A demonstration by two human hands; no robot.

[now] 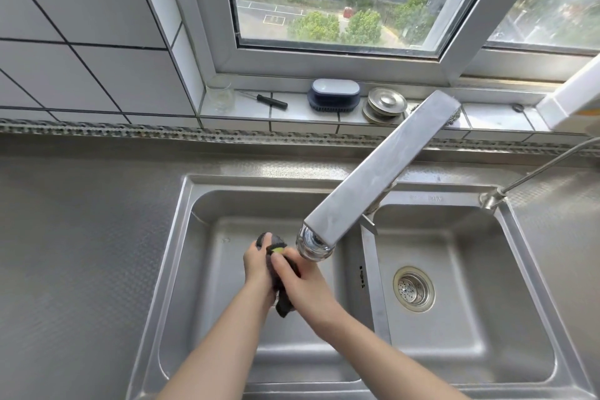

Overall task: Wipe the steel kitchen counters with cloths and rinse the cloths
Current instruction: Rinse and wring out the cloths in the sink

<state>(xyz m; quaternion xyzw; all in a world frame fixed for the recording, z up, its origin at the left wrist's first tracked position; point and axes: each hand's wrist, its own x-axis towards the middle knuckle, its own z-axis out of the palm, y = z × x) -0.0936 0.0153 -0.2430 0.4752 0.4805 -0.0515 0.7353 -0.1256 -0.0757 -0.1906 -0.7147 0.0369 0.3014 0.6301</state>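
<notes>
rinsing looks to be the step in hand, with both hands over the left basin of the steel sink [181, 237] and a dark cloth [281, 299] bunched between them. to do it well, i'd judge the wad should be carried a little right, under the faucet [376, 172] mouth, then opened out and squeezed several times so water runs through every fold instead of only wetting the outside. whether water is flowing i cannot tell; no stream shows below the spout.

going left to right: the left hand [258, 265] has its fingers curled around the far end of the cloth, fingertips pressed onto the dark fabric at the top. the cloth sits between the two palms, its upper lump poking out beyond the left fingertips, a small yellow-green patch showing just where the two sets of fingers meet, and a loose tail hanging below the wrists toward the basin floor. the right hand [305, 286] closes on it from the other side, thumb and fingers held together and pinching the fabric against the left palm. the spout's mouth hangs just beside the right fingertips, slightly past them and to the right, not touching the cloth. the right basin's drain strainer [413, 289] lies well apart from both hands.
</notes>
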